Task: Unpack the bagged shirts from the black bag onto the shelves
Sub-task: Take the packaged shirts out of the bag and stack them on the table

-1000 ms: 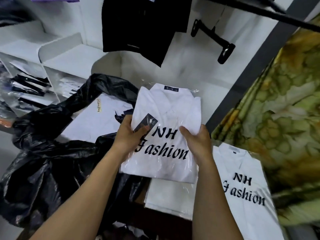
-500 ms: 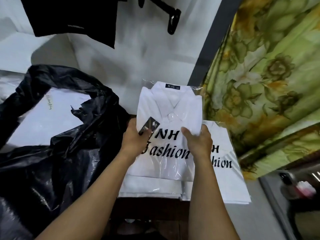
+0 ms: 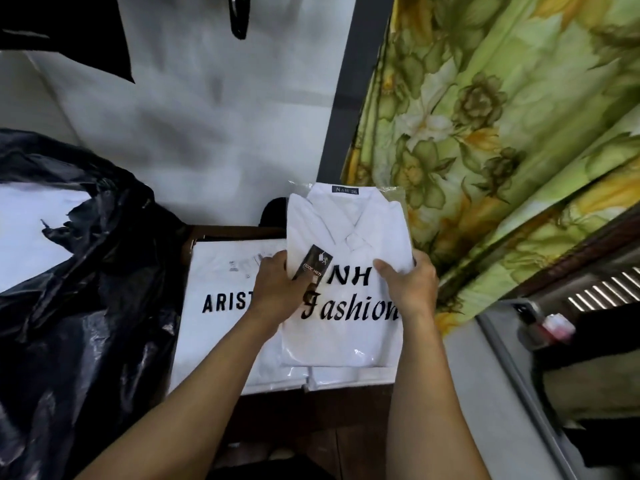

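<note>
Both hands are holding a bagged white shirt printed "NH Fashion", which is sitting just at six o'clock of the frame's centre, its collar pointing to twelve. The left hand is gripping its nine o'clock edge, thumb lying on top by the black tag, the other fingers tucked underneath out of sight. The right hand is gripping the three o'clock edge, thumb pressing on the plastic. The shirt is lying over more bagged shirts on a dark wooden shelf; whether it is touching them I cannot tell. At its nine o'clock an "ARIST" packet is showing, partly under the left hand. The black bag is slumping at far nine o'clock, white packets showing in its mouth. A green flowered curtain is hanging at two o'clock
</note>
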